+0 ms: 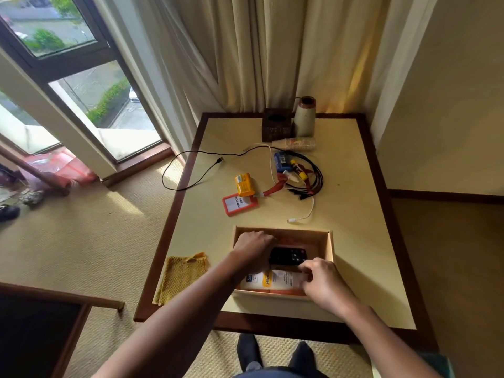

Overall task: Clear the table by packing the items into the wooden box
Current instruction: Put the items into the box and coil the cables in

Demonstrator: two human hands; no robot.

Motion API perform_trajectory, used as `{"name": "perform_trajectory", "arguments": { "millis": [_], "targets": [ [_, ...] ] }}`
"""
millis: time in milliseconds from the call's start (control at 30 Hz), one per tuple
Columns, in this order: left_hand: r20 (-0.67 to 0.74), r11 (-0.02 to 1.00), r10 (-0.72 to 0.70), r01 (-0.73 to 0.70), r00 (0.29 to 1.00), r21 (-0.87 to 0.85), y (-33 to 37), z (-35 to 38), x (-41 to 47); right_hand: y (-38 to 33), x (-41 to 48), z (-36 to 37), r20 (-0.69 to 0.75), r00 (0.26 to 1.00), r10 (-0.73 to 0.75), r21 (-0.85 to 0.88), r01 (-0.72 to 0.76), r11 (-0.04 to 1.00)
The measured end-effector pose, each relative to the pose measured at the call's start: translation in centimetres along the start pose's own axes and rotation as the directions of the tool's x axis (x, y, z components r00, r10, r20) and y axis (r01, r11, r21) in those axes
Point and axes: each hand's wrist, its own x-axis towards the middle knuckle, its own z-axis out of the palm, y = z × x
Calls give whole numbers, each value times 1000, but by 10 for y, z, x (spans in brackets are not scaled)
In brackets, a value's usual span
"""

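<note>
Wooden box (331, 248) sits at the near middle of the worktop (354, 214), open at the top, and both hands are down inside it. The left hand (252, 248) curls over the far left part of the interior; whether its grip holds anything I cannot tell, since the fingers are hidden behind its back. The right hand (323, 279) pinches narrowly at the near right, fingertips on or just beside the black remote (287, 256), which lies across the middle of the box above a flat white and orange packet (272, 279).

The step in hand looks like settling the remote flat. To do it well, press it down level on the packet and slide it toward one wall, so room stays for what is left. Much remains out: the yellow pack (243, 184) and orange badge holder (240, 203) just beyond the box, the black cable bundle (313, 173) with a blue item (281, 160) and glue stick (298, 169) farther off, a white cable (306, 214), a long black cable (191, 159) trailing over the left edge, and the yellow mesh cloth (182, 276) at near left. Coil the cables before packing.
</note>
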Motion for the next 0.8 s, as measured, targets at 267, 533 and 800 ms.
{"name": "perform_trajectory", "arguments": {
  "millis": [267,533,800],
  "targets": [
    [99,990,-17,31,995,-137,-10,-2,-4,-13,6,1,20,1000,-24,71,22,997],
    [63,986,-11,22,998,-164,-12,10,-8,-14,7,4,42,999,-22,105,17,994],
    [-101,963,-39,11,994,-269,-15,14,-20,-13,10,-26,-90,994,-59,218,78,973]
  ]
}}
